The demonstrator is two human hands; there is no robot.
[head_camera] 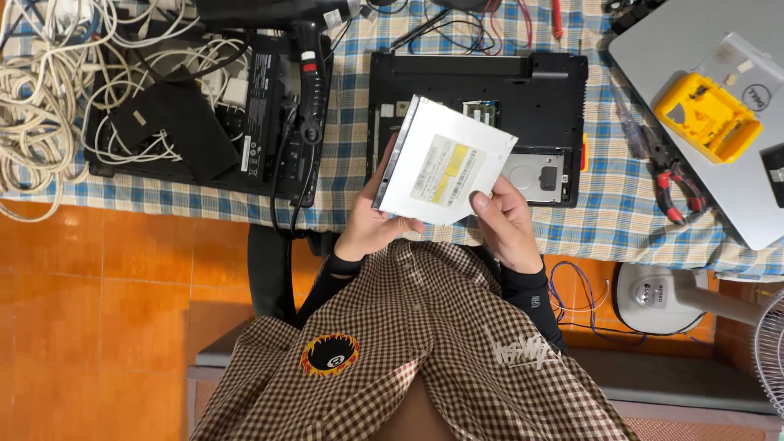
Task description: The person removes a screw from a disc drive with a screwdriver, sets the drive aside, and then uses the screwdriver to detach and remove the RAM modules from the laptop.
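Note:
A flat silver optical drive (445, 163) with a white and yellow label is held up between both hands, above the table's near edge. My left hand (374, 220) grips its left edge and underside. My right hand (505, 222) pinches its lower right corner. Behind the drive lies an upturned black laptop (478, 90) with its bottom cover off, a silver hard disk (535, 177) showing in its bay.
A blue checked cloth (604, 204) covers the table. At left, a second black laptop (269, 106) lies under tangled white cables (49, 90) and a black heat gun (306, 73). At right are red-handled pliers (674, 184), a silver laptop (710, 82) and a yellow case (706, 114). A fan base (653, 298) stands on the orange floor.

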